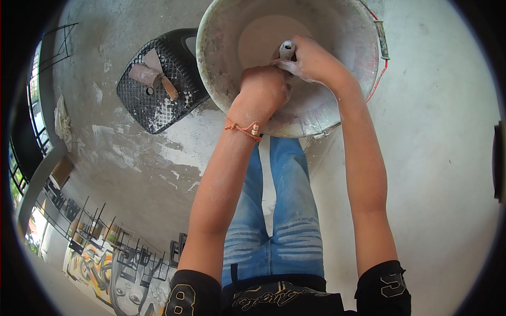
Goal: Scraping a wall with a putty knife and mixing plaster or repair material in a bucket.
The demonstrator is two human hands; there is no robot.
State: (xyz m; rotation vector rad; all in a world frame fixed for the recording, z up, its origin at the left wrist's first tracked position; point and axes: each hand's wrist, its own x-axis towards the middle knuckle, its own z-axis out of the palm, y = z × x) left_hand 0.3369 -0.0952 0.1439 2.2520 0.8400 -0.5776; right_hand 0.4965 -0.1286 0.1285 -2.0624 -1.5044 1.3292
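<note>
Both my hands are over a large bucket [348,47] whose inner wall is smeared grey-white. My right hand [315,62] is closed around an upright grey-white handle [287,48] with a hole in its end. Close against it, my left hand [266,87] is closed, its back turned up, and seems to grip the same handle lower down. The handle's lower part is hidden by my hands, so the tool's kind does not show. A pale, smooth mixture [258,41] lies in the bucket's bottom.
Left of the bucket stands a black plastic stool [182,113], bearing a putty knife [168,88] and a curled piece of brownish sandpaper [145,75]. The bucket's red wire bail [378,84] hangs at its right. White smears mark the floor [179,155]. A pale cloth [62,122] lies far left.
</note>
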